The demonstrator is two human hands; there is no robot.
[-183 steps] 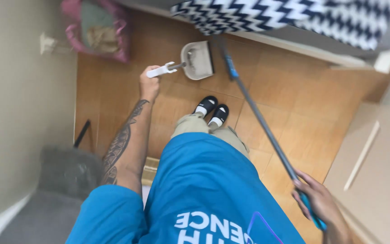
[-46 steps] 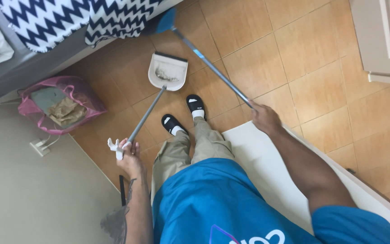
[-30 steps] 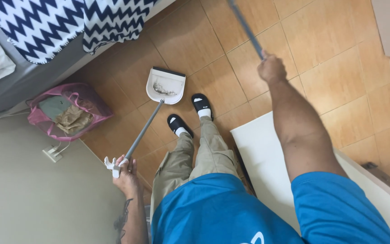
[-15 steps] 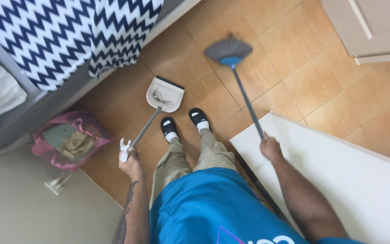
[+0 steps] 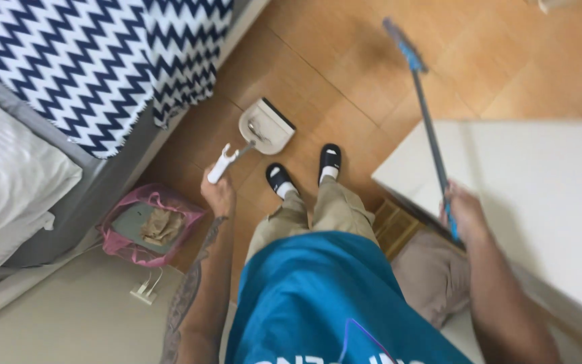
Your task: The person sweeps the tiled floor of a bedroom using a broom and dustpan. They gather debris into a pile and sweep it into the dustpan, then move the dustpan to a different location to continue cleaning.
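Brown floor tiles (image 5: 345, 61) fill the room under the person's feet. The left hand (image 5: 218, 195) is closed around the white grip of a long-handled dustpan (image 5: 266, 125). The pan end rests on the floor just in front of the black-and-white shoes (image 5: 303, 170), and some bits of dirt lie inside it. The right hand (image 5: 463, 212) is wrapped tight around the thin pole of a broom (image 5: 426, 121). The broom's blue head is up off the floor, well apart from the dustpan, and looks blurry.

A bed with a blue-and-white zigzag blanket (image 5: 102, 61) stands on the left, close beside the dustpan. A pink bin bag (image 5: 149, 226) full of rubbish sits on the floor near the left hand, between the bed and the wall. A small white plug strip (image 5: 144, 291) lies just beside the bag. A big white board (image 5: 540, 195) lies on the right, under the broom pole and the right hand.
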